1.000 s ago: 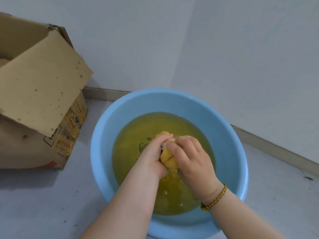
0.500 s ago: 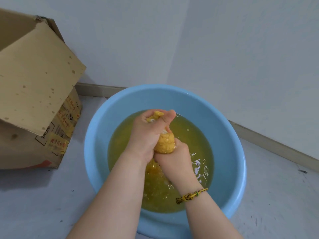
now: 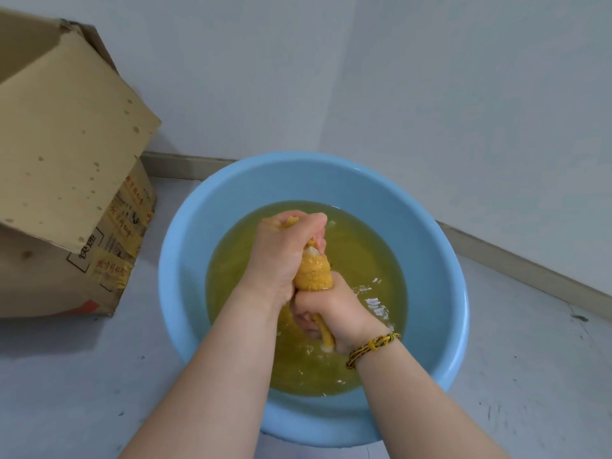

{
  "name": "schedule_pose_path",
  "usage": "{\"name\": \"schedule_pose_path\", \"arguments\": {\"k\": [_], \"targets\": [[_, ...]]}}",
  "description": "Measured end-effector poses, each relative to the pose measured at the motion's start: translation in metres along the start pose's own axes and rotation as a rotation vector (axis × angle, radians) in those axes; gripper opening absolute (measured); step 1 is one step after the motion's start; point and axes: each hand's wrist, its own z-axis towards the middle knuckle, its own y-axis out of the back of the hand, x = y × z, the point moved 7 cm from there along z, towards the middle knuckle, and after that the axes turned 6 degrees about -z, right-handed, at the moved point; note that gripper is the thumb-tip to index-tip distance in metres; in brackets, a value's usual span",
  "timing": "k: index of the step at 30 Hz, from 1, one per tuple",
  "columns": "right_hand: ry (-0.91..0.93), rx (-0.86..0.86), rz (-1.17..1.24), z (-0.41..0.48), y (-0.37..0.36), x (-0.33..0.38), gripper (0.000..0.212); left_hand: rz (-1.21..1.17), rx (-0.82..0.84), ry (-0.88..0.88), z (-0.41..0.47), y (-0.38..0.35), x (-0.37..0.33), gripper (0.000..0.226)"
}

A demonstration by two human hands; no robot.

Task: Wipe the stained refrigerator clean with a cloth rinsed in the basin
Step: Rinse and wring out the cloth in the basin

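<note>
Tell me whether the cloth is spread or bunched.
Bunched: the cloth is a twisted roll, left hand gripping one end, right hand the other.

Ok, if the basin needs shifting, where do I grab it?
Grip the blue basin by its rim at opposite sides, fingers under from outside. It is wide, round and holds water, so a one-sided lift would likely tip it. Free the left hand and right hand from the cloth first.

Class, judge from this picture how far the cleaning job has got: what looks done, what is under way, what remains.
Done: the cloth looks soaked; the water in the basin is yellow. In hand: the left hand and right hand grip the cloth, twisted, over the water. Left: wiping; no refrigerator is in view.
</note>
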Motion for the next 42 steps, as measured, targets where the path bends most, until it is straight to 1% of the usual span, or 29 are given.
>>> {"name": "schedule_pose_path", "arguments": {"k": [5,7,9,10,12,14,16,18,21,23,25,28,30,31,33,35,36,38,39,40,42], "targets": [[0.023,0.046,-0.001,-0.001,0.004,-0.002,0.025,-0.056,0.072,0.057,0.001,-0.004,0.004,0.034],[0.038,0.076,0.040,-0.004,0.007,-0.005,0.017,-0.167,0.063,0.097,0.001,-0.005,0.008,0.034],[0.029,0.153,0.156,-0.007,0.005,-0.008,0.032,-0.288,0.050,0.131,0.001,-0.005,0.010,0.033],[0.021,0.186,0.202,-0.008,0.003,-0.008,0.037,-0.309,0.045,0.132,0.001,-0.006,0.010,0.035],[0.000,0.224,0.239,-0.008,-0.001,-0.007,0.033,-0.324,0.044,0.145,0.002,-0.005,0.008,0.036],[-0.026,0.237,0.230,-0.008,-0.006,-0.004,0.025,-0.341,0.049,0.165,0.002,-0.002,0.007,0.032],[-0.042,0.239,0.181,-0.010,-0.007,-0.003,0.026,-0.363,0.073,0.173,0.002,0.000,0.007,0.034],[-0.065,0.219,0.070,-0.011,-0.003,-0.002,0.031,-0.397,0.073,0.180,0.002,0.000,0.007,0.038],[-0.024,0.103,-0.190,-0.011,0.007,0.008,0.027,-0.428,0.100,0.176,0.001,-0.003,0.004,0.045],[0.071,-0.023,-0.385,-0.010,0.012,0.018,0.027,-0.398,0.146,0.159,0.001,-0.006,0.000,0.049],[0.175,-0.131,-0.590,-0.010,0.013,0.025,0.032,-0.330,0.181,0.147,0.001,-0.008,-0.001,0.054],[0.259,-0.191,-0.806,-0.010,0.015,0.028,0.036,-0.220,0.191,0.140,0.001,-0.008,0.002,0.054],[0.261,-0.208,-0.900,-0.008,0.018,0.027,0.034,-0.194,0.140,0.161,0.003,-0.004,0.007,0.060],[0.255,-0.238,-0.905,-0.008,0.021,0.026,0.033,-0.186,0.099,0.173,0.003,-0.003,0.008,0.062],[0.235,-0.356,-0.867,-0.008,0.033,0.024,0.027,-0.163,0.059,0.182,0.006,-0.005,0.008,0.061],[0.209,-0.531,-0.737,-0.012,0.054,0.024,0.014,-0.135,0.056,0.178,0.009,-0.009,0.008,0.045],[0.198,-0.620,-0.656,-0.016,0.065,0.025,0.004,-0.104,0.055,0.193,0.009,-0.010,0.010,0.044],[0.181,-0.742,-0.486,-0.024,0.081,0.030,0.006,0.010,0.072,0.253,0.005,-0.012,0.017,0.069],[0.179,-0.779,-0.413,-0.028,0.085,0.032,0.009,0.057,0.082,0.300,0.002,-0.014,0.023,0.071],[0.192,-0.799,-0.363,-0.030,0.088,0.033,0.017,0.089,0.093,0.350,-0.002,-0.016,0.030,0.062],[0.245,-0.766,-0.361,-0.033,0.085,0.037,0.030,0.074,0.103,0.412,-0.007,-0.024,0.038,0.029]]}}
